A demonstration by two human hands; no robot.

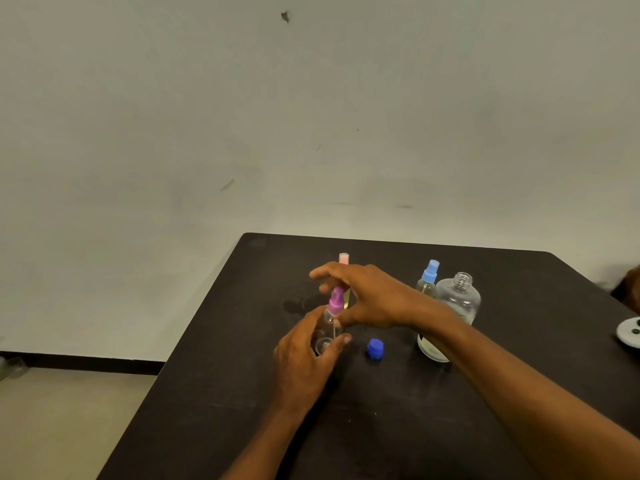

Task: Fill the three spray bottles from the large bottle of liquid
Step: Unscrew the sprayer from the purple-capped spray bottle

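Observation:
My left hand [304, 358] grips a small clear spray bottle [327, 329] near the middle of the black table [242, 393]. My right hand [367, 296] reaches over from the right and pinches its purple spray head [336, 301], whose thin tube runs down into the bottle. Behind my right hand stands a pink-capped spray bottle [344, 259] holding yellowish liquid, mostly hidden. A blue-capped spray bottle [429, 275] stands to the right. Beside it is the large clear bottle [457, 303], uncapped, with a little liquid at the bottom. Its blue cap [375, 348] lies on the table.
A white round object [630, 332] lies at the table's right edge, with a brown thing [628, 289] behind it. A wet patch [294, 304] marks the table left of the bottles. The table's left edge drops to the floor [69, 424].

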